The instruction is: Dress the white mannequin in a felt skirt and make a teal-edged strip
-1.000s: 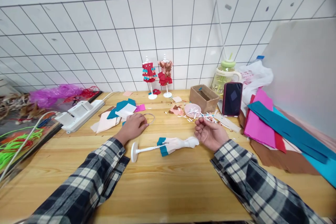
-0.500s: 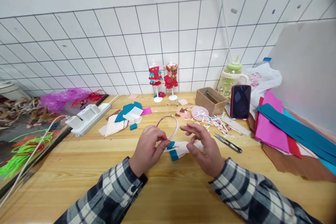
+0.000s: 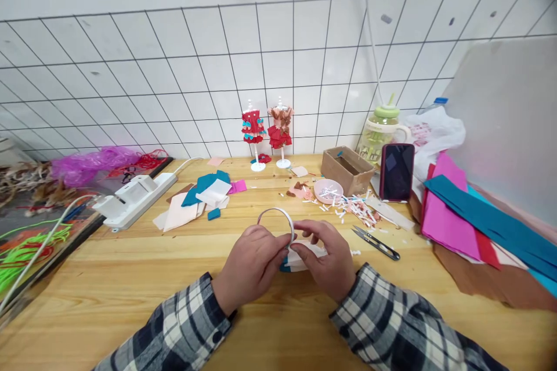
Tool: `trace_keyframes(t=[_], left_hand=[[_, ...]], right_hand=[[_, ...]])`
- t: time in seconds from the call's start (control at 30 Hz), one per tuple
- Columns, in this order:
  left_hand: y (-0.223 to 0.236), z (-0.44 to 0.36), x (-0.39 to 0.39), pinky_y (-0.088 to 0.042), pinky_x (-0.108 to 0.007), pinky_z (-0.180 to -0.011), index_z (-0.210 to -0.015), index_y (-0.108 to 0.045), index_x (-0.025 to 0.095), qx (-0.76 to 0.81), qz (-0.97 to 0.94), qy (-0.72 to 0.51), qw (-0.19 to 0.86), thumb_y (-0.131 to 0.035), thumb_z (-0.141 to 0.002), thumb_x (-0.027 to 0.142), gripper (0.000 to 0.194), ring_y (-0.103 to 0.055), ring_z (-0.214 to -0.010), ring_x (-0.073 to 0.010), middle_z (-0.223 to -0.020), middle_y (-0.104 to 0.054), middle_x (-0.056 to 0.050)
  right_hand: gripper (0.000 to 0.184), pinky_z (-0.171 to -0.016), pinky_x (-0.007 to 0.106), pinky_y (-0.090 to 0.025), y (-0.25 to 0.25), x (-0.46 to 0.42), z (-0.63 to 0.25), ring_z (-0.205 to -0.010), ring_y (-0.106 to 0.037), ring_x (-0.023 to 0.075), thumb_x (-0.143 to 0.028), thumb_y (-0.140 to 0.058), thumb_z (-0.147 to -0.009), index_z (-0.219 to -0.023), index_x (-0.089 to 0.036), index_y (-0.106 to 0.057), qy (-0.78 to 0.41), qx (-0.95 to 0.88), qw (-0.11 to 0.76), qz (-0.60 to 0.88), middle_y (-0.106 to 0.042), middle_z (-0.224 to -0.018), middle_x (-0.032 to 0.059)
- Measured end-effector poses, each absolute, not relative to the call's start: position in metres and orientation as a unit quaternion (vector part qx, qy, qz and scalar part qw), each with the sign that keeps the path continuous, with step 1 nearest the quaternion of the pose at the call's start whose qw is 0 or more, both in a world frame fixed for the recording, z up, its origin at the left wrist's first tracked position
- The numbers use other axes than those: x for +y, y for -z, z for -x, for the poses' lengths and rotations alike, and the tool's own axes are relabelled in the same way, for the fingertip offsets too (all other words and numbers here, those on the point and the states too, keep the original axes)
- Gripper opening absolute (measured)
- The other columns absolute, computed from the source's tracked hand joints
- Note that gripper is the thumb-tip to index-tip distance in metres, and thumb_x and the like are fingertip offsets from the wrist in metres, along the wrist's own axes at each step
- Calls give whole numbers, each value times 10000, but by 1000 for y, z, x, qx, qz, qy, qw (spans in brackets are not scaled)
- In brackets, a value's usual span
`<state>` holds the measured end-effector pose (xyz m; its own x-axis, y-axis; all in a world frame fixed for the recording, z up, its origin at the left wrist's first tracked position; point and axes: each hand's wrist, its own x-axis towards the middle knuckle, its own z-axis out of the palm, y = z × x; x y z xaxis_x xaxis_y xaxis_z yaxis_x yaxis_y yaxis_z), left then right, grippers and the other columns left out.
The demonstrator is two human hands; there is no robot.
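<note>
Head view: a thin pale ring (image 3: 291, 225) is up in the left hand (image 3: 252, 264), in front of the pink dish (image 3: 326, 200) and to its left. One second ago the ring was down by the blue paper (image 3: 203, 182), far to the left of the dish. Half a second ago only the left hand had it. Now the right hand (image 3: 328, 258) has come in too, so both hands are busy at the same edge. The left hand pinches it with thumb and finger. The right hand is bent with its tips at the ring, but I can't tell if they grip it. Under the hands, in front of the dish, lies a little dress stand (image 3: 295, 264), mostly hidden.

The pink dish has small white bits (image 3: 329, 191) in it, and lots more are spilled to its right. Just behind the dish is a brown box (image 3: 335, 171) with a blue scrap (image 3: 339, 152) at its edge; I can't tell what else is inside. A see-through jug (image 3: 375, 148) stands behind the dish, farther right
</note>
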<state>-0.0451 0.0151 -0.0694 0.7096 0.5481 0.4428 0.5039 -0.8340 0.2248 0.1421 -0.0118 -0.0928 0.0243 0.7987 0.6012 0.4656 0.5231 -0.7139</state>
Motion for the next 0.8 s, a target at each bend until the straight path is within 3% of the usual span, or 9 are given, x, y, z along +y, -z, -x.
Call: trace_keyframes(t=[0.4,0.57,0.7,0.8], left_hand=[[73,39,12,-360,-348,-701,-1061,-563,178,293,-921,-256,17,-464,-902,185,187,-527,-699,-185,-715,-617,-31],[76,37,15,-356,-351,-697,-1041,-590,181,301,-924,-235,-6,-448,-914,206,192,-527,-696,-188,-703,-625,-35],[78,35,16,-369,-348,-707,-1060,-592,193,328,-919,-217,-2,-429,-932,236,212,-553,-724,-191,-749,-646,-45],[79,36,16,-385,-338,-690,-1085,-589,197,342,-912,-226,8,-432,-937,255,223,-569,-731,-192,-779,-653,-51]], right_hand=[[223,-645,304,-513,103,-14,-141,-719,-642,158,-289,-634,-832,-1052,-257,-618,-227,-679,526,459,-710,-963,34],[123,-609,274,-523,102,-11,-137,-645,-644,129,-243,-623,-811,-928,-235,-588,-296,-637,525,480,-712,-1018,28],[75,-649,284,-533,103,-10,-138,-707,-655,145,-248,-612,-815,-785,-218,-550,-302,-643,520,474,-714,-1024,37],[115,-628,281,-538,105,-9,-139,-687,-648,138,-277,-627,-816,-911,-224,-591,-273,-631,542,484,-697,-1059,52]])
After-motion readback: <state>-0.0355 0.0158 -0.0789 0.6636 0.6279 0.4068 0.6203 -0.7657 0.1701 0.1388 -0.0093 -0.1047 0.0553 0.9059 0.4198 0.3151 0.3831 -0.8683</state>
